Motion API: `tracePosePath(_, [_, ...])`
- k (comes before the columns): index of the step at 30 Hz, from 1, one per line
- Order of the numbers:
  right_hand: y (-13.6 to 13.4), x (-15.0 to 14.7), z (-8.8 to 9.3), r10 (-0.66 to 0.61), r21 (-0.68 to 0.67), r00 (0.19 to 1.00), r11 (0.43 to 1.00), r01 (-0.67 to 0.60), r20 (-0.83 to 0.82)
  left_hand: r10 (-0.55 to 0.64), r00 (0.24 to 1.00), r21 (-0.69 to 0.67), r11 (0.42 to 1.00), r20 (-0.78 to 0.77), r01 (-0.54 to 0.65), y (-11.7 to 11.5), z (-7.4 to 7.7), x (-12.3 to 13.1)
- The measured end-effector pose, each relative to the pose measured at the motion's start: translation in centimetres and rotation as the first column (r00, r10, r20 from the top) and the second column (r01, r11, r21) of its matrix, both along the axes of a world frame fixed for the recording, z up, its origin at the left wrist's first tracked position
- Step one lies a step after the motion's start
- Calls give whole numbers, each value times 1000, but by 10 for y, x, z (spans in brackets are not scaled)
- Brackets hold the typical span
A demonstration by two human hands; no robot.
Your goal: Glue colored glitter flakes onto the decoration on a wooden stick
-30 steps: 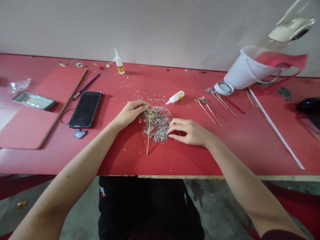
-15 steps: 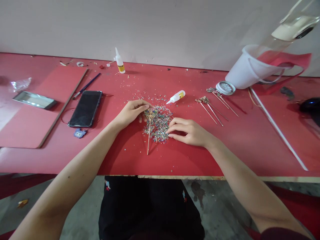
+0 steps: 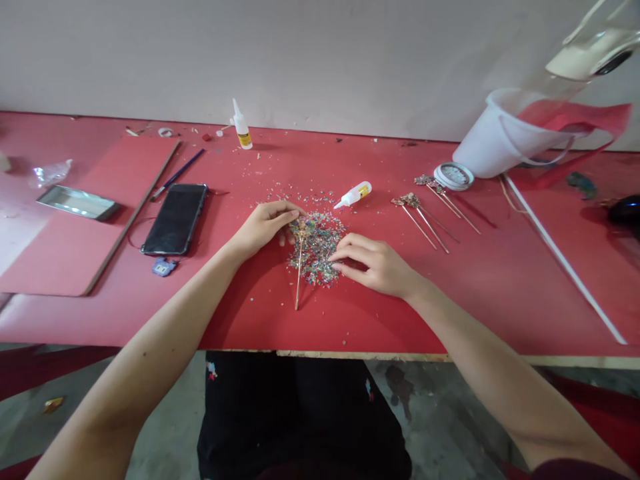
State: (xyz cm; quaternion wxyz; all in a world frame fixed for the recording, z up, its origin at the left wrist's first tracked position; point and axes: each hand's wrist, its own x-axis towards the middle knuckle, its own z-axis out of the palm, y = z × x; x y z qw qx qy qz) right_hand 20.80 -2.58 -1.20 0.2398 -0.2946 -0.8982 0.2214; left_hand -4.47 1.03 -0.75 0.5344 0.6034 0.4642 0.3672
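Observation:
A gold hairpin (image 3: 299, 270) with an ornate head stands over a pile of small, shiny multicoloured chips (image 3: 323, 243). My left hand (image 3: 270, 223) is closed on its head, the thumb and fingers at the upper left, while the stem points toward the table's front edge. At the right side of the pile is my right hand (image 3: 373, 263), its fingertips bent together among the chips. Whatever is between those fingertips is too small to make out. Just beyond the pile, a small glue bottle (image 3: 356, 194) lies on its side.
Several finished-looking hairpins (image 3: 423, 220) lie at right, near a round tin (image 3: 453, 176) and a white bucket (image 3: 493, 143). A second glue bottle (image 3: 242, 127) stands by the wall. Left are a phone (image 3: 175, 220), a paintbrush (image 3: 177, 175), a metal tray (image 3: 75, 202) and a red board (image 3: 55, 267).
My right hand has shifted slightly left into the chips. My left hand keeps the hairpin in nearly the same place. The view has turned a little.

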Motion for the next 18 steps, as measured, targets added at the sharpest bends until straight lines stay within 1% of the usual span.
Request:
tracePosePath(3, [-1,-1,-1,29,27,998,999,-30,55,1,1000,-9,1000,9,-1,-1,1,1])
tracePosePath(5, [0,2,0,-13,37,997,999,11,77,2,1000,-13,1000,14,-2,-1,1,1])
tracePosePath(8, [1,2,-1,-105,26,994,994,104,30,0,1000,-7,1000,18,0,-1,1,1])
tracePosePath(11, [-1,-6,-4,-136,32,989,990,138,-49,0,1000,-3,1000,16,0,-1,0,0])
tracePosePath(14, [-4,-18,-9,-133,88,989,986,139,-69,3,1000,0,1000,22,-3,-1,0,0])
tracePosePath(18, [-5,-24,-13,-95,193,995,977,92,7,12,999,5,1000,36,-12,0,-3,0])
